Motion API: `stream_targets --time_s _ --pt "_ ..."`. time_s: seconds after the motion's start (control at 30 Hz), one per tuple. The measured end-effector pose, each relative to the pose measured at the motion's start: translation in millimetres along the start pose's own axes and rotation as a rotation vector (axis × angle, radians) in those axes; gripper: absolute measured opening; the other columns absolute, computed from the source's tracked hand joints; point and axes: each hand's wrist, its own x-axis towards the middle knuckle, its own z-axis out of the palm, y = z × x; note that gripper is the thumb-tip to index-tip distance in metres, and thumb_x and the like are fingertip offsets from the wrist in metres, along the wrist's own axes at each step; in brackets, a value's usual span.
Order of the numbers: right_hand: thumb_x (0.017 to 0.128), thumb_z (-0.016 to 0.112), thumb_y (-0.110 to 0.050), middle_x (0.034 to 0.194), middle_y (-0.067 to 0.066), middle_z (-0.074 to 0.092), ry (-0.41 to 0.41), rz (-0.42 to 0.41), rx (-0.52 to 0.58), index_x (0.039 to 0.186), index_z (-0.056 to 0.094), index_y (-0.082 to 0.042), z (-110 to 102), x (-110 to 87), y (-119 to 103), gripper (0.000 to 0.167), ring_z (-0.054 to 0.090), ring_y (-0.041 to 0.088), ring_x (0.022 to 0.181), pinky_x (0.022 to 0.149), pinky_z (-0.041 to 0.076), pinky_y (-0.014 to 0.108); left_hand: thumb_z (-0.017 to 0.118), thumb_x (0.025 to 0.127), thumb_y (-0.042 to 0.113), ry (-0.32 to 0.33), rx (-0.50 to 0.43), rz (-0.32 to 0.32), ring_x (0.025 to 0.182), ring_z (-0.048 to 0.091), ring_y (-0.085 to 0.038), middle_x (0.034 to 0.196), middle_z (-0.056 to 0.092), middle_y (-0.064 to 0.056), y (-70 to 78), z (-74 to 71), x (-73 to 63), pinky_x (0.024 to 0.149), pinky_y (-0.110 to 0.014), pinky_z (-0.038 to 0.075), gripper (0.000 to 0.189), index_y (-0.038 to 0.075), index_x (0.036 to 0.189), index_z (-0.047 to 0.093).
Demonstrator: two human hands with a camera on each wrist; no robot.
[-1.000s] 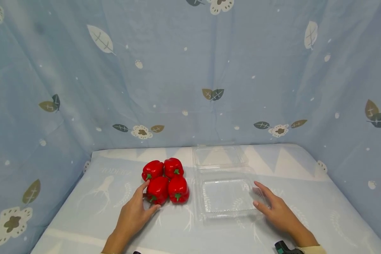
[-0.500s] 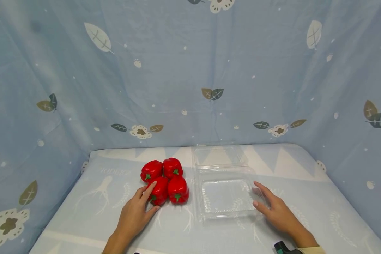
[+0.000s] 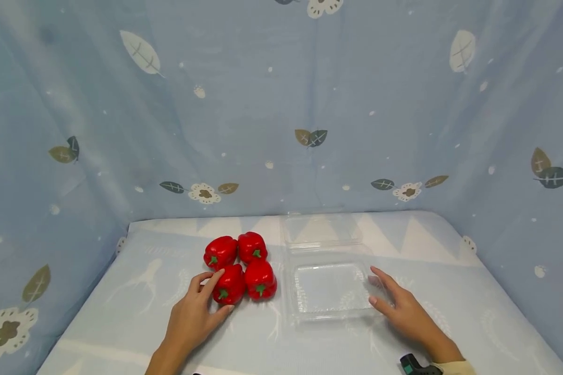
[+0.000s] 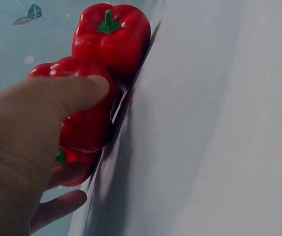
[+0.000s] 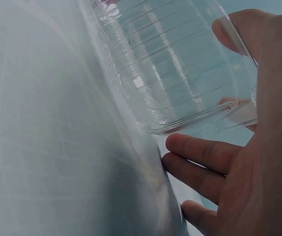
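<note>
A shiny red bell pepper with a green stem lies at the near left of a cluster. My left hand grips it, thumb at its front and index finger over its top; in the left wrist view the thumb lies across its side. Three more red peppers sit close behind and to the right, the nearest being the right-hand pepper. My right hand rests at the right wall of a clear plastic clamshell container, fingers fairly straight, thumb and index finger at the rim. One fingertip shows through the plastic.
The container's hinged lid lies folded back behind it, open. A pale patterned cloth covers the table. A blue printed curtain rises along the back and both sides.
My left index finger has moved from the pepper's far left side onto its top. The pepper has shifted slightly left, away from its neighbours. My right hand stays at the container.
</note>
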Motion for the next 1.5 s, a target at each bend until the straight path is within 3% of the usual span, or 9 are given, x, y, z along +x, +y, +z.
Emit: stream_targets --time_s 0.23,0.53,0.7,0.8,0.9,1.0,1.23,1.4,1.5 --pt "0.101 0.066 -0.032 0.141 0.015 0.062 -0.009 -0.020 0.002 0.158 0.038 -0.013 3 -0.2 -2 0.066 0.048 0.046 0.137 0.105 0.037 0.071 0.093 0.070 0.032 0.098 -0.093 0.021 0.101 0.070 -0.030 0.141 0.054 -0.013 -0.5 -4.4 -9.5 0.065 -0.044 0.062 0.086 0.003 0.141 0.055" --pt "0.101 0.067 -0.032 0.142 0.017 0.060 -0.001 0.002 -0.010 0.157 0.039 -0.012 -2 -4.0 -3 0.066 0.047 0.048 0.137 0.106 0.036 0.071 0.089 0.072 0.026 0.127 -0.172 0.036 0.114 0.065 -0.031 0.134 0.060 -0.014 3.3 -2.7 -5.0 0.082 -0.053 0.060 0.083 0.002 0.142 0.051" --pt "0.101 0.066 -0.032 0.143 0.018 0.060 -0.004 0.004 -0.017 0.158 0.038 -0.012 -4 -4.5 -2 0.066 0.047 0.048 0.137 0.106 0.036 0.071 0.086 0.082 0.021 0.055 -0.366 -0.115 0.115 0.062 -0.022 0.137 0.058 -0.007 10.7 -1.6 -3.3 0.088 -0.046 0.059 0.079 0.004 0.148 0.046" --pt "0.101 0.066 -0.032 0.143 0.017 0.060 -0.004 0.001 -0.008 0.158 0.037 -0.013 -4 -2.9 -1 0.067 0.047 0.047 0.137 0.106 0.036 0.071 0.080 0.089 0.018 0.029 -0.530 -0.226 0.118 0.057 -0.017 0.141 0.055 -0.006 15.4 -4.0 -0.8 0.093 -0.030 0.055 0.074 0.005 0.152 0.042" --pt "0.101 0.066 -0.031 0.144 0.017 0.059 -0.010 0.005 0.019 0.159 0.036 -0.014 -2 -0.7 -2 0.067 0.045 0.047 0.139 0.107 0.035 0.071 0.077 0.092 0.017 0.044 -0.644 -0.272 0.121 0.054 -0.014 0.143 0.053 -0.006 19.3 -8.2 2.1 0.097 -0.017 0.048 0.071 0.005 0.152 0.041" --pt "0.101 0.066 -0.032 0.145 0.018 0.058 -0.013 0.008 0.024 0.159 0.035 -0.013 1 0.0 -3 0.068 0.044 0.047 0.140 0.107 0.034 0.071 0.077 0.090 0.013 0.061 -0.718 -0.276 0.122 0.051 -0.011 0.142 0.052 -0.004 23.8 -10.7 5.7 0.097 -0.016 0.046 0.071 0.007 0.152 0.042" --pt "0.100 0.068 -0.029 0.144 0.018 0.059 0.006 -0.012 0.009 0.159 0.036 -0.012 0 -1.3 -5 0.070 0.044 0.048 0.139 0.107 0.034 0.071 0.082 0.085 0.014 0.076 -0.732 -0.225 0.125 0.050 -0.016 0.137 0.052 -0.003 36.7 -12.8 23.3 0.097 -0.030 0.052 0.076 0.009 0.150 0.044" --pt "0.099 0.069 -0.029 0.145 0.018 0.058 -0.001 -0.007 0.010 0.159 0.036 -0.011 -1 -2.2 -4 0.071 0.044 0.048 0.139 0.107 0.034 0.071 0.085 0.082 0.017 0.069 -0.716 -0.193 0.132 0.048 -0.021 0.143 0.049 -0.005 44.4 -14.3 35.5 0.099 -0.051 0.052 0.082 0.010 0.151 0.041" --pt "0.099 0.069 -0.030 0.146 0.018 0.057 -0.009 -0.005 0.010 0.159 0.035 -0.012 -1 -1.7 -5 0.071 0.043 0.048 0.140 0.107 0.034 0.071 0.086 0.082 0.020 0.061 -0.697 -0.196 0.133 0.049 -0.024 0.146 0.049 -0.007 48.0 -17.6 40.9 0.098 -0.054 0.053 0.084 0.010 0.152 0.040"
